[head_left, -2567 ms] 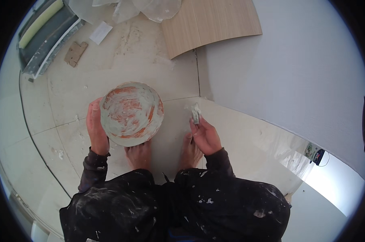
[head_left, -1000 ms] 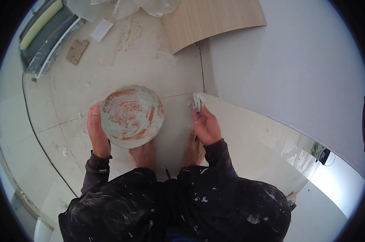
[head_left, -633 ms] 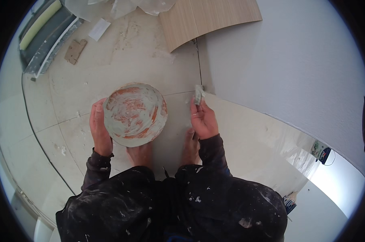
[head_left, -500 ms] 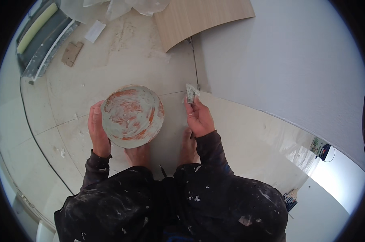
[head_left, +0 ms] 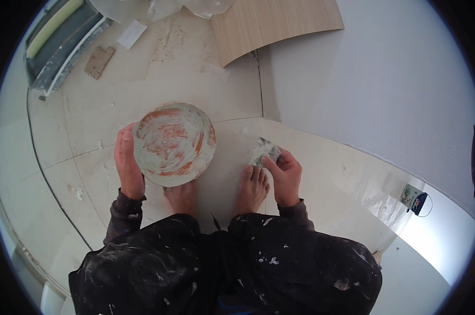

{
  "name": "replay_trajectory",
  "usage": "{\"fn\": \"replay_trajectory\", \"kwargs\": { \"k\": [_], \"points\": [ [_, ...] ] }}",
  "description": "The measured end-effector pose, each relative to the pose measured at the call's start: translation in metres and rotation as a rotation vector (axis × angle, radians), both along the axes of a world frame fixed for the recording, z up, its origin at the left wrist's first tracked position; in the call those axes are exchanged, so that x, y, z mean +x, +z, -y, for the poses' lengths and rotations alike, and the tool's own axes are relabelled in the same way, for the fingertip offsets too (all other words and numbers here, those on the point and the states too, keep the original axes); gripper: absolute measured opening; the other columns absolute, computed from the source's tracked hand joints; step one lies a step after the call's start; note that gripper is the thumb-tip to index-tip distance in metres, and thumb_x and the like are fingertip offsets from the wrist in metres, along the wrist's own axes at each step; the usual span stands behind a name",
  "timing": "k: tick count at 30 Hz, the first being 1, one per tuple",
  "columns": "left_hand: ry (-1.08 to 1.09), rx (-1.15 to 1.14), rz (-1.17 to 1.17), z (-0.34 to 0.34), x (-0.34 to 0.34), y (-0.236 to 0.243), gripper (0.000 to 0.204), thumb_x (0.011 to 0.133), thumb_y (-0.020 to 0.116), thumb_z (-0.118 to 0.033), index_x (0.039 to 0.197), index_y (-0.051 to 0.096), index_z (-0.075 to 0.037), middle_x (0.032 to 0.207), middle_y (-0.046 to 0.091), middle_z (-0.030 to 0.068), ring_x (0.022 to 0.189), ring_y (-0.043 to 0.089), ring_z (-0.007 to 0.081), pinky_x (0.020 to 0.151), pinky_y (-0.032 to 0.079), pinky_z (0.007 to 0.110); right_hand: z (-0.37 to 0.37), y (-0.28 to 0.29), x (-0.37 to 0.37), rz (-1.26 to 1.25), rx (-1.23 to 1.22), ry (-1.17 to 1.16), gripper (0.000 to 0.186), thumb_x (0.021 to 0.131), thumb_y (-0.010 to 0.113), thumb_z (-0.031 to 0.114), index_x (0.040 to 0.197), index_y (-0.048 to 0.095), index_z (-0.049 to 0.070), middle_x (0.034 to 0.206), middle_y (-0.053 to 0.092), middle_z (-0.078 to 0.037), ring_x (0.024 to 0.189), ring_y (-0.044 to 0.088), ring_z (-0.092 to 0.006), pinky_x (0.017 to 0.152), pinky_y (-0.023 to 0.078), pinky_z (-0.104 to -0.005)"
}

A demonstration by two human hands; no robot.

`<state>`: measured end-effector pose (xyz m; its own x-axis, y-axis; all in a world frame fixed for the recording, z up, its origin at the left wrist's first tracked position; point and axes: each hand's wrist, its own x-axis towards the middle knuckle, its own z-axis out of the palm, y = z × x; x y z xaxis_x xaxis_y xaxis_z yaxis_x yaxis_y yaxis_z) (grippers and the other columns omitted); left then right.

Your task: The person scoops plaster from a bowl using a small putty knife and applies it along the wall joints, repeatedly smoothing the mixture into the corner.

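A round orange bowl (head_left: 174, 142), smeared inside with pale grey-white filler, is above my left foot. My left hand (head_left: 129, 163) grips its left side, thumb along the rim and the other fingers partly hidden behind it. Over my right foot, my right hand (head_left: 286, 173) pinches a small flat scraper blade (head_left: 265, 151) between thumb and fingers. Filler smears cover the blade, which points up and left, apart from the bowl.
A wood-grain board (head_left: 274, 29) lies at the far wall corner beside a white wall (head_left: 400, 79). At far left sit a grey tray with a yellow roller (head_left: 54, 29) and a brown scrap (head_left: 99, 62). A small paint bucket (head_left: 414, 200) stands at right.
My right hand has moved right and nearer to me, turning the blade so its broad face shows. The left hand and the bowl stay nearly in place.
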<state>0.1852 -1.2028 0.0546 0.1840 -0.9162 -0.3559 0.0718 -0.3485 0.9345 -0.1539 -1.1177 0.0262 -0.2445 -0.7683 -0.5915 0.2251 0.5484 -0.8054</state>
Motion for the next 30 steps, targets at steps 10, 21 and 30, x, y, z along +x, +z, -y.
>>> {"fn": "replay_trajectory", "kwargs": {
  "k": [10, 21, 30],
  "points": [
    [0.025, -0.039, 0.016, -0.004, -0.001, -0.001, 0.047, 0.111, 0.045, -0.041, 0.130, 0.058, 0.001, 0.121, 0.063, 0.0076, 0.113, 0.058, 0.0146, 0.102, 0.045, 0.031, 0.022, -0.028, -0.008, -0.614, -0.275, 0.393, 0.029, 0.093, 0.072, 0.000, 0.121, 0.068, 0.000, 0.116, 0.070, -0.008, 0.103, 0.065, -0.0193, 0.086, 0.056, -0.0343],
    [0.045, -0.011, 0.036, -0.003, -0.006, 0.004, 0.048, 0.111, 0.044, -0.041, 0.129, 0.058, 0.001, 0.121, 0.063, 0.0079, 0.114, 0.058, 0.0149, 0.102, 0.045, 0.031, 0.047, -0.067, -0.009, 0.949, 0.044, -0.505, 0.025, 0.109, 0.048, 0.008, 0.129, 0.055, -0.005, 0.119, 0.062, -0.015, 0.108, 0.061, -0.0233, 0.099, 0.055, -0.0344],
    [0.040, -0.011, 0.031, -0.002, -0.008, 0.000, 0.047, 0.111, 0.044, -0.040, 0.129, 0.058, 0.001, 0.120, 0.063, 0.0079, 0.113, 0.058, 0.0149, 0.101, 0.045, 0.031, 0.057, -0.056, -0.001, 1.355, 0.044, -0.871, 0.039, 0.108, 0.048, 0.006, 0.143, 0.040, -0.012, 0.126, 0.055, -0.022, 0.109, 0.059, -0.0287, 0.091, 0.059, -0.0338]
  ]
}}
